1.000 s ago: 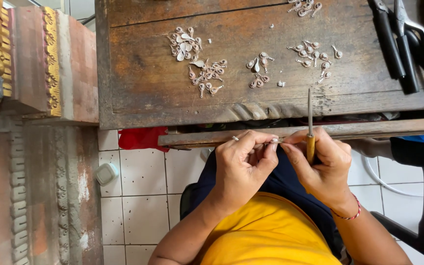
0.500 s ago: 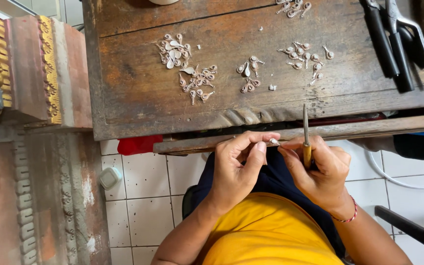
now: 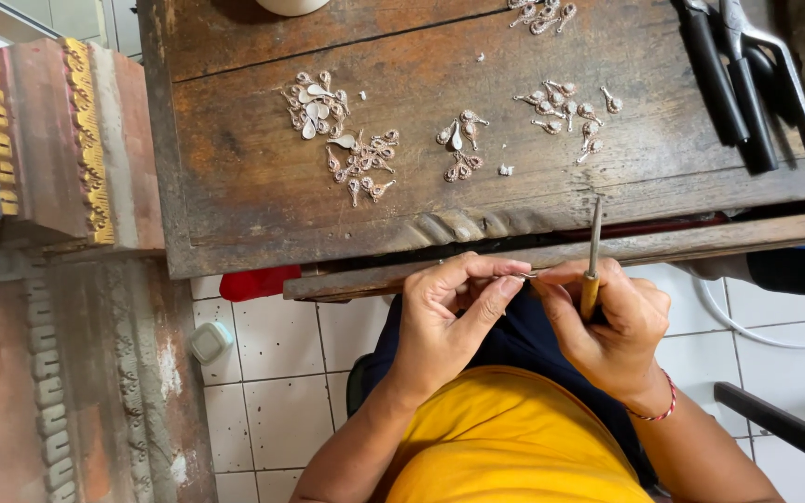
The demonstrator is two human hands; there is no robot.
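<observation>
Left hand (image 3: 449,312) pinches a tiny silver piece (image 3: 525,275) between thumb and fingertips, narrow closed grip. Right hand (image 3: 607,321) is closed around a thin tool with a yellow wooden handle (image 3: 593,261), metal shaft pointing up toward the bench; its fingertips meet the left hand's at the small piece. Both hands sit just below the front edge of a worn wooden workbench (image 3: 235,186), over a narrow wooden ledge (image 3: 701,242), above the person's lap.

On the bench top: clusters of small silver filigree pieces (image 3: 342,140), a smaller group (image 3: 460,149), another group (image 3: 570,110), more at the top edge (image 3: 538,14). Black-handled pliers (image 3: 738,74) lie at the right. Red cloth (image 3: 253,281) is tucked under the bench edge. Carved gilded stonework (image 3: 39,140) to the left, white tiled floor (image 3: 272,373) below. Nothing blocks the hands; the small piece itself is mostly hidden by fingertips.
</observation>
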